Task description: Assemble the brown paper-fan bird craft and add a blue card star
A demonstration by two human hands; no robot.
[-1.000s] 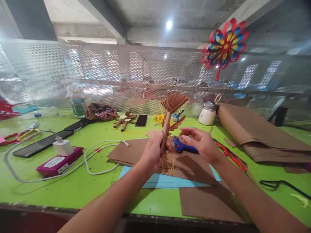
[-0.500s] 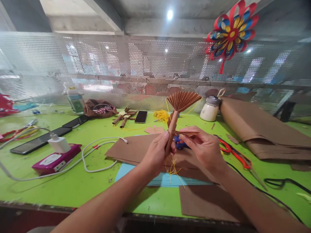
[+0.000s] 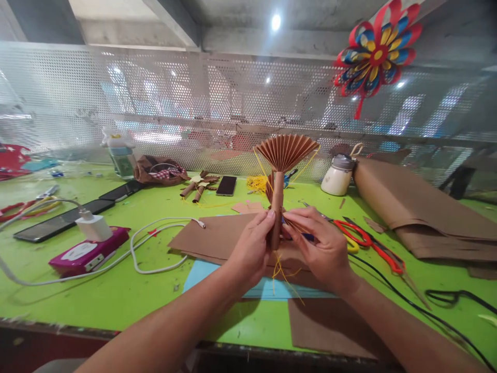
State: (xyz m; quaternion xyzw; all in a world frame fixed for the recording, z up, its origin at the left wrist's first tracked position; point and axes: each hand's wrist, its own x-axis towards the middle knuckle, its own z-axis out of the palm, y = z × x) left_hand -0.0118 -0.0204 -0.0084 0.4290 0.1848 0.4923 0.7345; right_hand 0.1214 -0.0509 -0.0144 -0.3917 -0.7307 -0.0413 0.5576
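Note:
Upright before me is a rolled brown paper tube [image 3: 277, 199], topped by a pleated brown paper fan [image 3: 287, 151]. Yellow strings run from the fan's corners, and loose yellow string ends [image 3: 277, 269] hang under the tube. My left hand [image 3: 254, 243] is closed around the tube's lower part. With thumb and fingers, my right hand [image 3: 322, 243] pinches a smaller pleated paper piece [image 3: 291, 220] at the tube's right side; the fingers hide most of it. Another pleated piece [image 3: 269, 187] shows on the tube's left. Behind the hands, a blue glue gun is mostly hidden.
Brown paper sheets [image 3: 217, 238] lie over light blue sheets [image 3: 205, 274] under my hands. Red-handled scissors [image 3: 361, 235] and a black cord [image 3: 404, 290] are to the right. A purple power socket [image 3: 93, 254] with a white cable sits left. Behind stand a white bottle [image 3: 336, 176] and a phone [image 3: 226, 185].
My right hand has moved left from beside the tube and now pinches the small pleated piece. The left hand has turned the tube more upright, its fan facing me.

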